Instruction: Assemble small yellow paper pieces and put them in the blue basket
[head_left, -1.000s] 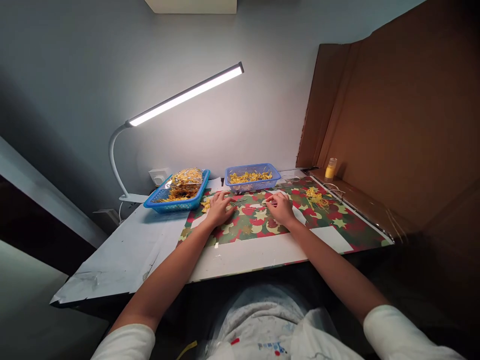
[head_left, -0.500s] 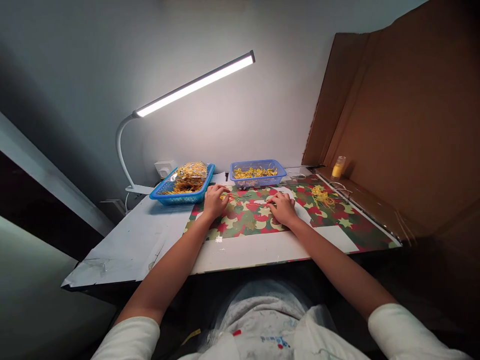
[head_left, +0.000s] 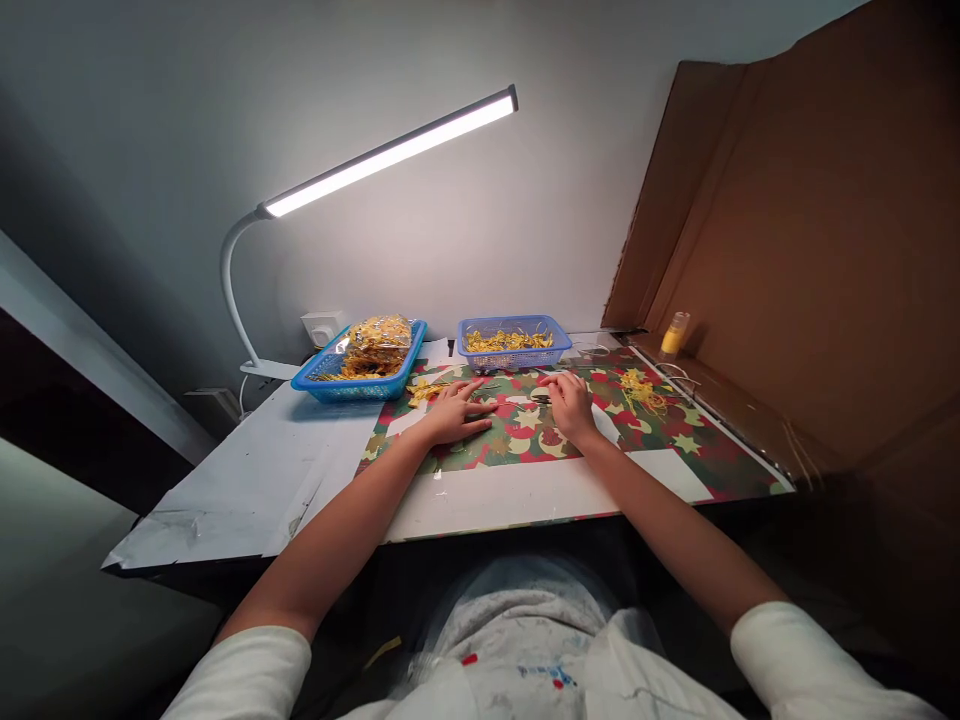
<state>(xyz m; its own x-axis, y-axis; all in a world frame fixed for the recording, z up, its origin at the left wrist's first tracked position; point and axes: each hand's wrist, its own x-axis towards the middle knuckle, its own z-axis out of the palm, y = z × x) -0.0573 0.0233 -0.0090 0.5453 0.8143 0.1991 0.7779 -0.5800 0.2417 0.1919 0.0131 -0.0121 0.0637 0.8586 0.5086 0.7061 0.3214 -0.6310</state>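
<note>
Both forearms (head_left: 352, 513) are slanting inward over a desk (head_left: 225, 485), left hand (head_left: 453, 414) is resting open, fingers spread, beside yellow pieces (head_left: 421, 392) on patterned sheeting (head_left: 499, 452), right hand (head_left: 573, 408) is resting half-curled by a small dark object (head_left: 541, 399), its grip unclear.

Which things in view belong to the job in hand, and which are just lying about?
Likely in the job:
yellow strips beside the left hand
thin item at the right hand, too small to identify
patterned sheet under both hands
blue basket and purple basket, both holding yellow pieces
lamp, for light

Likely just lying about:
small bottle
cardboard
</note>
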